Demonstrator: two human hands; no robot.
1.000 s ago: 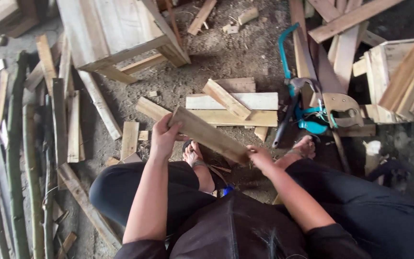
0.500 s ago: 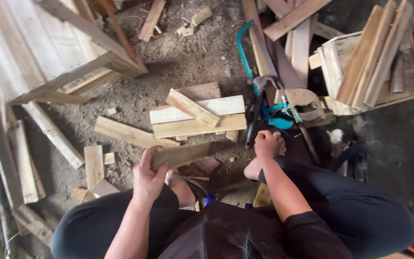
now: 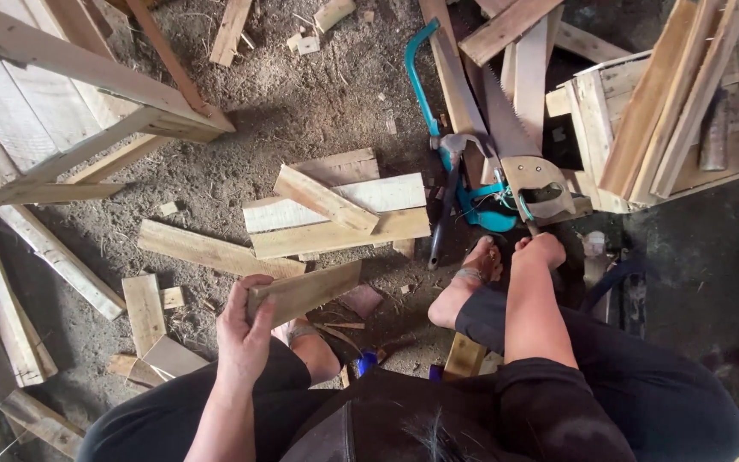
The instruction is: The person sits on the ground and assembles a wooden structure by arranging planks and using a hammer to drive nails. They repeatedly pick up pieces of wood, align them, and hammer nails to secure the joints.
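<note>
My left hand [image 3: 245, 329] grips one end of a short wooden board [image 3: 305, 291], held level above my left foot. My right hand [image 3: 540, 250] is closed in a fist just below the wooden handle of a hand saw [image 3: 540, 184] that lies on the ground by my right foot [image 3: 468, 282]; whether it grips the handle I cannot tell. A teal-framed hacksaw [image 3: 446, 128] and a hammer [image 3: 446, 205] lie beside the hand saw.
Several cut boards [image 3: 335, 214] lie stacked on the dirt in front of me. A wooden frame [image 3: 70, 94] stands at the upper left, a wooden crate [image 3: 669, 120] with slats at the upper right. Loose planks [image 3: 10, 325] line the left edge.
My right hand let go of the board and reached right to the hand saw. My left hand kept the board and drew it nearer. The view shifted right.
</note>
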